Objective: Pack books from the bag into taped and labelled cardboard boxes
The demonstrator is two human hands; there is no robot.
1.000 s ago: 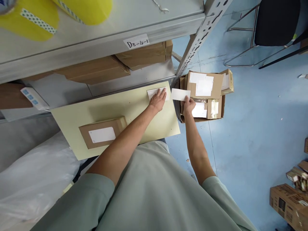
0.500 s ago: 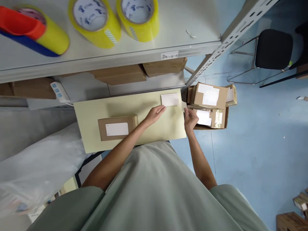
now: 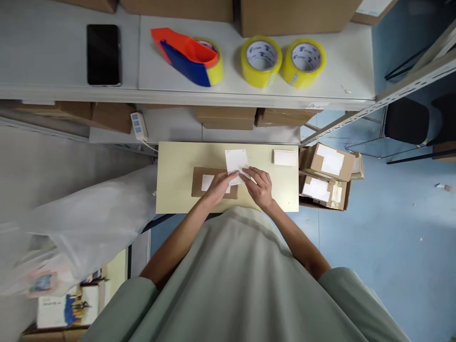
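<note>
Both of my hands grip a white paper label (image 3: 236, 162) above the pale yellow table (image 3: 174, 166). My left hand (image 3: 218, 187) pinches its lower left edge. At its lower right, my right hand (image 3: 259, 186) has its fingers closed on the paper. Beneath and to the left lies a brown cardboard box (image 3: 198, 181) with a white label on top, partly covered by my left hand. A stack of white labels (image 3: 285, 157) rests at the table's far right corner.
On the shelf above stand a tape dispenser (image 3: 192, 54), two yellow tape rolls (image 3: 261, 61) and a phone (image 3: 103, 55). Labelled cardboard boxes (image 3: 329, 159) are piled right of the table. A plastic bag (image 3: 96, 213) bulges at the left. A power strip (image 3: 138, 126) sits behind.
My hands have moved left from the label stack to near the box, with a white label now held between them. The head view has shifted, showing more of the upper shelf.
</note>
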